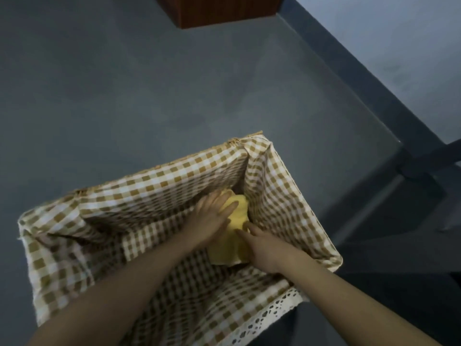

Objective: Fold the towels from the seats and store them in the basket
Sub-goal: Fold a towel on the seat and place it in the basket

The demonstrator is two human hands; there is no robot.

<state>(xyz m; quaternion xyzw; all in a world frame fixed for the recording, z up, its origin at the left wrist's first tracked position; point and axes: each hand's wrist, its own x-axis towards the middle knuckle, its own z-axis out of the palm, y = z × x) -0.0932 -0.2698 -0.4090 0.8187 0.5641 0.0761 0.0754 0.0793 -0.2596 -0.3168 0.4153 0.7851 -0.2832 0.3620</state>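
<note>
A folded yellow towel lies at the bottom of the basket, near its far right corner. The basket is wicker with a brown-and-white checked cloth lining and a white lace trim at the near edge. My left hand lies flat on the towel's far left part with straight fingers, pressing it down. My right hand rests on the towel's right side, fingers extended along its edge. Both forearms reach down into the basket. The towel's middle is partly covered by my hands.
The basket stands on a dark grey floor. A reddish-brown wooden piece of furniture is at the top. A dark baseboard and pale wall run along the right, with a dark furniture leg near the basket's right side.
</note>
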